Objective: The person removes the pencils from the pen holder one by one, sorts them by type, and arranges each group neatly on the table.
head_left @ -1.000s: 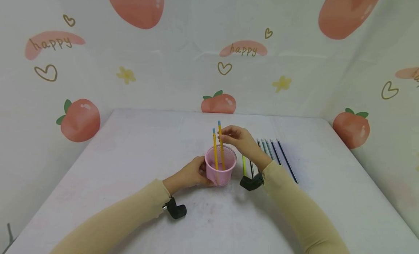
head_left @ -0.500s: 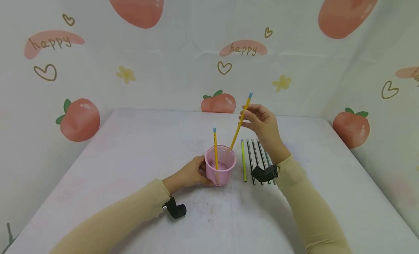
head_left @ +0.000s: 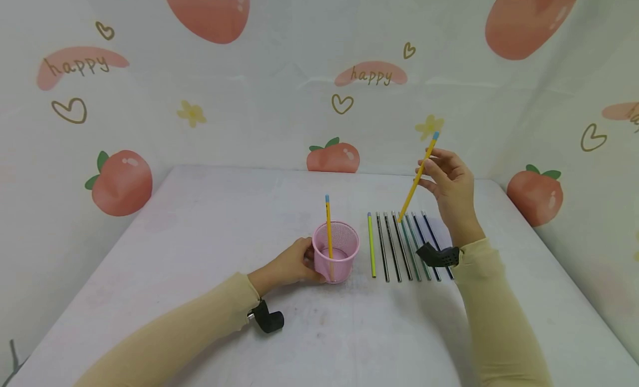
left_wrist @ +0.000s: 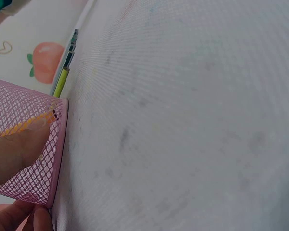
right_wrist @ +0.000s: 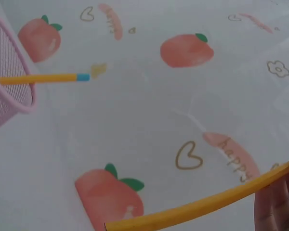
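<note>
My left hand (head_left: 292, 263) grips the pink mesh pen cup (head_left: 336, 270) from its left side. In the left wrist view the thumb (left_wrist: 19, 156) lies on the mesh (left_wrist: 26, 103), with fingers on the far side. One yellow pencil (head_left: 329, 223) with a blue end stands in the cup. Up in the air to the right, my right hand (head_left: 451, 182) pinches a second yellow pencil (head_left: 418, 178), tilted with its blue end up. In the right wrist view this held pencil (right_wrist: 202, 206) crosses the lower right, and the cup (right_wrist: 12, 91) is at left.
Right of the cup, a row of pencils lies on the white table: a lime green one (head_left: 371, 245), then several dark ones (head_left: 391, 245) and teal ones (head_left: 414, 245). The right forearm partly covers the row's right end. A fruit-printed cloth (head_left: 279, 87) hangs behind.
My right hand has lifted the yellow pencil out of the cup and carried it rightward over the row of pencils. The left hand and cup have stayed in place.
</note>
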Available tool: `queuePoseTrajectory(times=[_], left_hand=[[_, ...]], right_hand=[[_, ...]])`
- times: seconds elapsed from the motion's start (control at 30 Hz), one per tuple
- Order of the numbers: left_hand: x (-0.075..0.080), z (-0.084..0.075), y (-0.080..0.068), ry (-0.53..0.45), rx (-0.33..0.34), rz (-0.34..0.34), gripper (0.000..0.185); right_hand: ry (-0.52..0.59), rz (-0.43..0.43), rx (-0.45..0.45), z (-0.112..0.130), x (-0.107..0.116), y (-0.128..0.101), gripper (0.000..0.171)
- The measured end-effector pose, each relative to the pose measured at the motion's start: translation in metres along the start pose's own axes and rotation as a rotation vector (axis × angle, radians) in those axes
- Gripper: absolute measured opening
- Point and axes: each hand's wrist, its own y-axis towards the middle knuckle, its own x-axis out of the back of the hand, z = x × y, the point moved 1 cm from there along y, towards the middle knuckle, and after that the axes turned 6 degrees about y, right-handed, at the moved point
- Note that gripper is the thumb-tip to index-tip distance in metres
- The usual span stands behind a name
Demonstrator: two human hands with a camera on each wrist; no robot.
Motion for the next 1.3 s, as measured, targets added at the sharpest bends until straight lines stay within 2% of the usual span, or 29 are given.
queuePoseTrajectory(times=[0.2, 0.4, 0.57, 0.73, 0.8, 1.03, 1.3], left_hand=[[0.000, -0.002, -0.001, -0.004, -0.011, 0.004, 0.061], [0.000, -0.003, -0.002, 0.016, 0.006, -0.002, 0.060], [0.000, -0.001, -0.001, 0.003, 0.001, 0.001, 0.060], [-0.001, 0.001, 0.000, 0.002, 0.006, 0.006, 0.060], [-0.001, 0.001, 0.000, 0.004, 0.013, 0.007, 0.060], [-0.001, -0.003, -0.002, -0.014, 0.011, 0.007, 0.060], [-0.001, -0.003, -0.002, 0.001, 0.021, 0.005, 0.061]], right_hand=[[-0.107, -0.024, -0.023, 0.000, 0.032, 0.000, 0.017], [-0.297, -0.061, -0.082, -0.006, 0.065, -0.001, 0.018], [-0.555, -0.070, -0.157, -0.010, 0.089, -0.002, 0.030], [-0.825, -0.015, -0.284, -0.011, 0.107, -0.005, 0.047], [-0.890, 0.014, -0.339, -0.011, 0.112, -0.006, 0.048], [-1.028, 0.082, -0.528, -0.018, 0.124, -0.009, 0.049], [-1.042, 0.102, -0.685, -0.032, 0.137, -0.011, 0.049]])
